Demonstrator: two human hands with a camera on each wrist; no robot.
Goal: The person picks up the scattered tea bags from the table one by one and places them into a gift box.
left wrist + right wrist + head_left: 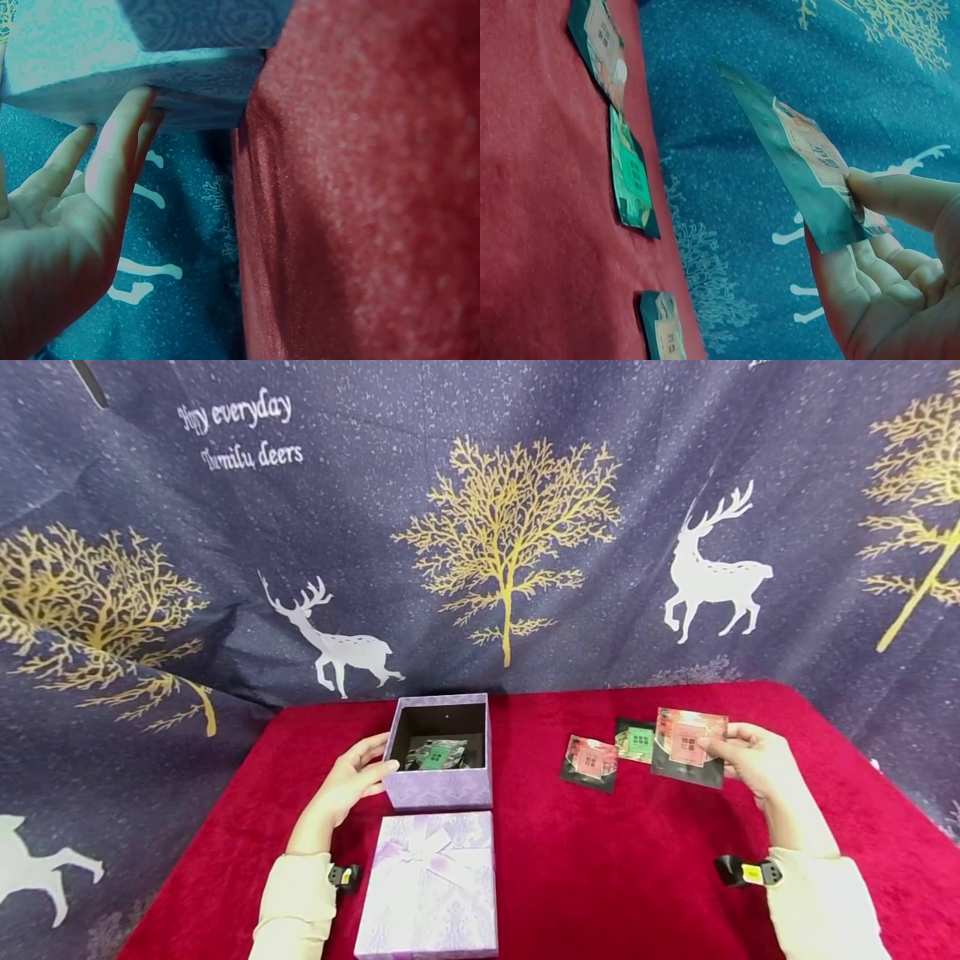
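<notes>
My left hand [351, 777] holds the lilac patterned gift box [438, 789] at its left side, thumb at the rim and fingers against the outer wall. Inside the box lies a green-labelled sachet [441, 755] on the dark bottom. In my right hand [757, 758], a red-labelled sachet [686, 747] is pinched between thumb and fingers, raised above the table. Left of it lie another red-labelled sachet [589, 763] and a green-labelled one [634, 741]. A further sachet [664, 330] shows in the right wrist view, hidden in the head view.
The box's lilac lid [427, 893] with a ribbon bow lies just in front of the box. A red cloth [585, 868] covers the table. Behind it hangs a dark blue curtain [570, 652] printed with deer and trees.
</notes>
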